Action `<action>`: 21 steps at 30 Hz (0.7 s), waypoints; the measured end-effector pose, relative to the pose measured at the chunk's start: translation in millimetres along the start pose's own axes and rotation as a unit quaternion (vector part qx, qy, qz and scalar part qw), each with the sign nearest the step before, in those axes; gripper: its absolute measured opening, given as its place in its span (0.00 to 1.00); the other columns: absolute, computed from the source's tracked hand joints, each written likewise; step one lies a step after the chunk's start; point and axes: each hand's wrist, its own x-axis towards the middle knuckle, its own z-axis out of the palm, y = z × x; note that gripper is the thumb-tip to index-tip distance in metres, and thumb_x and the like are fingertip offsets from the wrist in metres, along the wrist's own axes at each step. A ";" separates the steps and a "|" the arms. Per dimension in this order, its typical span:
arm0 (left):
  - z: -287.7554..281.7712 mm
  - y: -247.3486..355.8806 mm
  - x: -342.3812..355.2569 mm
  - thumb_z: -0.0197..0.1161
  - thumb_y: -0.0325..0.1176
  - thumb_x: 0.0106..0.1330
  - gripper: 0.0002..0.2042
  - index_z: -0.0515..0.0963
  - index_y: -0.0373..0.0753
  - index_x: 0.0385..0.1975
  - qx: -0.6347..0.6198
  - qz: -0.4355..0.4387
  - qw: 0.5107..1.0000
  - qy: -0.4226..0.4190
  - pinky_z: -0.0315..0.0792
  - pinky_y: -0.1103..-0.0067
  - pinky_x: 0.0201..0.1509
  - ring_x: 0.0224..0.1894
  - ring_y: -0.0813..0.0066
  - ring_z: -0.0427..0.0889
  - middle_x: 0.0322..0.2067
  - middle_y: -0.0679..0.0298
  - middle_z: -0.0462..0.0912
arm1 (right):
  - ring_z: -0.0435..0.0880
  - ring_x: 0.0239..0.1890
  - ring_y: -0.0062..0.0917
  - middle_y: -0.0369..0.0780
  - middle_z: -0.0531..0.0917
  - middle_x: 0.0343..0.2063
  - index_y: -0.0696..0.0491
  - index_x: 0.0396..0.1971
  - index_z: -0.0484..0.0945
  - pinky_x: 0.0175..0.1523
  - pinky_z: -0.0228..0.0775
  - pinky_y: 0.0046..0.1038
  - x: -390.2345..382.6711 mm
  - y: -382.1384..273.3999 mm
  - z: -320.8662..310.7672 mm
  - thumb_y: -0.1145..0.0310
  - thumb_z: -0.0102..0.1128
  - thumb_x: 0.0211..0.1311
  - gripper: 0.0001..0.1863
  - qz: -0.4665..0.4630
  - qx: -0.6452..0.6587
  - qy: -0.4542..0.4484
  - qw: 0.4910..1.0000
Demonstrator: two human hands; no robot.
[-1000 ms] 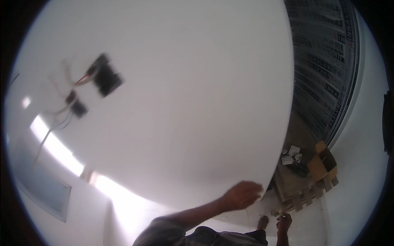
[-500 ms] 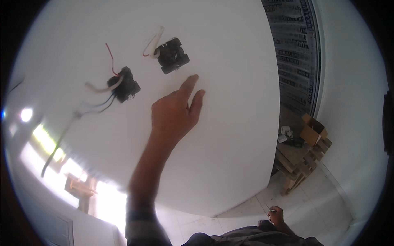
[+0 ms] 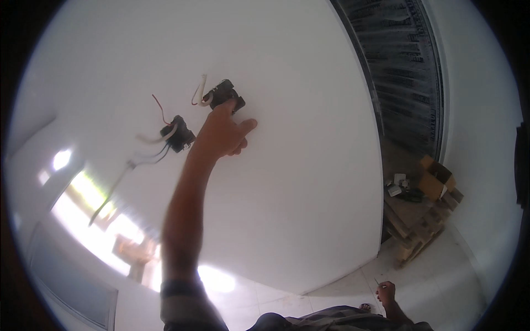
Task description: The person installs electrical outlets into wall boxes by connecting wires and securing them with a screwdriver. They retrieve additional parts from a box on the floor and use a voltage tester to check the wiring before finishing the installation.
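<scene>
Two black electrical wall boxes sit in the white wall. My left hand [image 3: 221, 131] reaches up to the upper right box [image 3: 222, 90], its index finger at the box's lower part and its thumb held apart; nothing shows in its grasp. A pale cable and a thin red wire come out at that box's left side. Beside my left wrist is the lower left box [image 3: 178, 135], with a red wire [image 3: 160, 108], a pale cable and dark blue-grey wires. Low at my side, my right hand [image 3: 387, 291] is closed around a thin, rod-like tool [image 3: 377, 282].
On the right, the wall ends at an opening with a film-covered dark panel [image 3: 395, 71]. A wooden pallet [image 3: 422, 237] stands below it, near an open cardboard box [image 3: 436, 179] and small white pieces [image 3: 395, 190]. A grey cable [image 3: 107, 198] hangs at left.
My left hand has moved up and left relative to the boxes, bringing its index finger onto the upper right one. The view has shifted; my right hand stays low, still holding the thin tool.
</scene>
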 end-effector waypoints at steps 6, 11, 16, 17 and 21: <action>-7.1 7.0 11.5 0.69 0.35 0.64 0.20 0.72 0.29 0.47 0.030 -0.022 0.996 -0.077 0.70 0.78 0.16 0.13 0.76 0.77 0.15 0.59 0.78 | 0.77 0.11 0.24 0.44 0.82 0.17 0.58 0.35 0.79 0.13 0.66 0.27 15.1 14.8 1.6 0.74 0.59 0.61 0.05 -0.018 -0.037 -0.058 0.997; -2.0 2.8 2.7 0.69 0.35 0.64 0.25 0.68 0.29 0.54 -0.039 0.004 0.999 -0.006 0.70 0.79 0.16 0.13 0.76 0.78 0.15 0.59 0.78 | 0.77 0.10 0.24 0.43 0.81 0.15 0.56 0.31 0.78 0.12 0.65 0.27 21.4 0.1 13.9 0.75 0.60 0.61 0.02 0.015 -0.027 -0.074 0.997; 11.9 1.1 -8.8 0.69 0.35 0.65 0.24 0.70 0.29 0.56 -0.021 -0.016 0.999 -0.027 0.69 0.81 0.16 0.13 0.78 0.78 0.14 0.62 0.78 | 0.79 0.13 0.26 0.43 0.82 0.17 0.56 0.32 0.79 0.19 0.72 0.30 31.0 -20.5 25.9 0.77 0.63 0.56 0.04 -0.075 -0.027 -0.082 0.993; 10.7 -2.5 -8.5 0.69 0.36 0.65 0.23 0.72 0.29 0.54 -0.050 0.007 0.999 0.000 0.69 0.82 0.16 0.13 0.78 0.78 0.15 0.63 0.78 | 0.81 0.15 0.26 0.43 0.82 0.18 0.57 0.31 0.79 0.23 0.74 0.30 39.2 -29.7 32.7 0.77 0.63 0.54 0.05 -0.147 -0.040 -0.061 0.986; 16.1 -21.8 -29.7 0.69 0.36 0.67 0.16 0.78 0.30 0.46 -0.108 0.082 0.986 0.099 0.68 0.84 0.17 0.14 0.82 0.77 0.14 0.65 0.78 | 0.87 0.33 0.30 0.43 0.86 0.25 0.58 0.31 0.82 0.40 0.78 0.34 28.2 -182.9 32.2 0.71 0.70 0.52 0.08 -0.335 -0.052 -0.053 0.939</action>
